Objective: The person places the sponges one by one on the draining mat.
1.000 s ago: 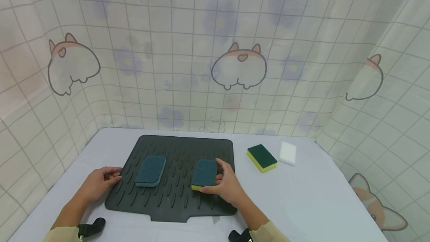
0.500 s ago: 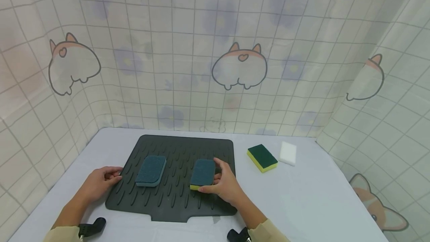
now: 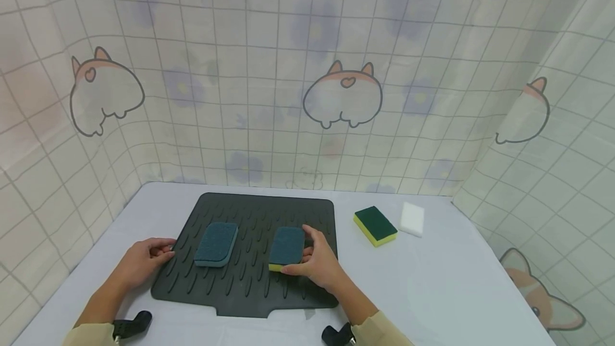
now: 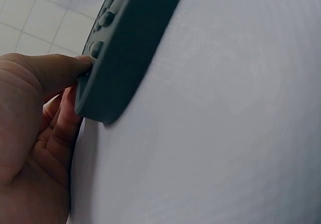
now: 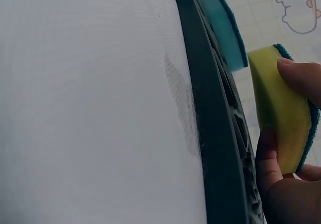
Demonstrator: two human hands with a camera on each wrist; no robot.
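My right hand (image 3: 321, 265) grips a yellow sponge (image 5: 283, 111) with a dark blue scouring pad, thumb on the near edge and fingers along its far and right sides. The sponge is pad side up, close over the right half of a dark grey ridged drying mat (image 3: 250, 292). On the mat's left half lies a teal sponge (image 3: 215, 244) with a blue pad on top. At the mat's left edge, my left hand (image 3: 139, 261) pinches the rim. The left wrist view has the thumb (image 4: 62, 71) on the ridged face and curled fingers against the mat's edge.
Right of the mat, a yellow sponge with a green pad (image 3: 375, 226) lies on the white table (image 3: 432, 292). Beside it is a white block (image 3: 411, 219). A curtain (image 3: 269, 68) with grid lines and cartoon animals surrounds the table's back and sides.
My right hand has slid slightly left across the mat with the yellow sponge. The left hand, the mat and the teal sponge have stayed in place.
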